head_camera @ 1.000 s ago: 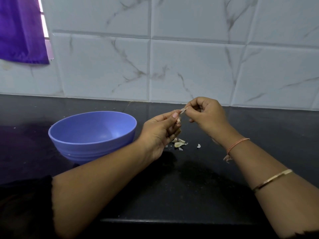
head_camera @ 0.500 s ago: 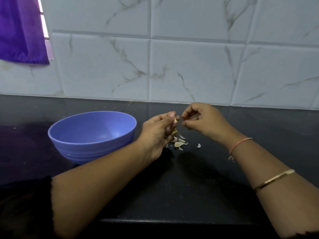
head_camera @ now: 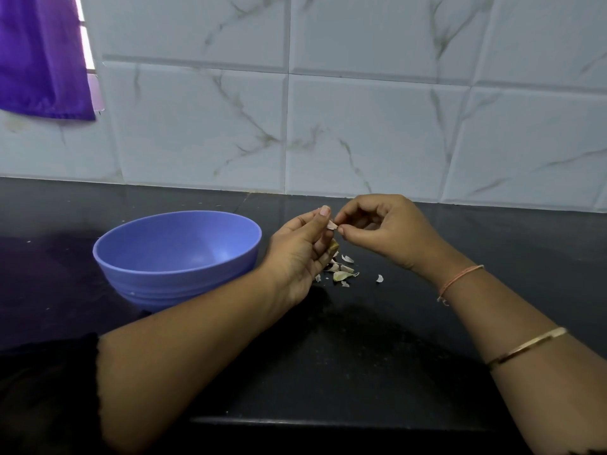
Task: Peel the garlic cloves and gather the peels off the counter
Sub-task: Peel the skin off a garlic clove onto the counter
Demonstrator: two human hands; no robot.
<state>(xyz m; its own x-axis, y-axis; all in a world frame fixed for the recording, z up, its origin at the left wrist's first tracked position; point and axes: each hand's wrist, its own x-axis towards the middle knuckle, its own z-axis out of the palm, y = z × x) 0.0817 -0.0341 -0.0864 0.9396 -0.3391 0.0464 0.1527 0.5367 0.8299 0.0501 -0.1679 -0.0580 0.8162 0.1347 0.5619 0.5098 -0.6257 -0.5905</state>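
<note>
My left hand (head_camera: 300, 249) is raised over the black counter (head_camera: 361, 356) and holds a garlic clove (head_camera: 332, 225) between thumb and fingertips. A second yellowish piece (head_camera: 334, 247) shows under its lower fingers. My right hand (head_camera: 384, 231) faces it, its thumb and forefinger pinching the skin at the clove's tip. Below the hands a small heap of pale garlic peels (head_camera: 341, 274) lies on the counter, with one stray peel (head_camera: 379, 278) a little to the right.
A blue plastic bowl (head_camera: 131, 244) stands on the counter left of the hands; nothing shows inside it. A white marble-tiled wall (head_camera: 361, 126) runs along the back. A purple cloth (head_camera: 39, 60) hangs at the top left. The counter's front edge (head_camera: 328, 421) runs below my forearms.
My right hand dropped from pulling a strip of peel upward, drew briefly apart from the left hand, and now has come back to pinch the clove's tip. The peel heap has grown slightly.
</note>
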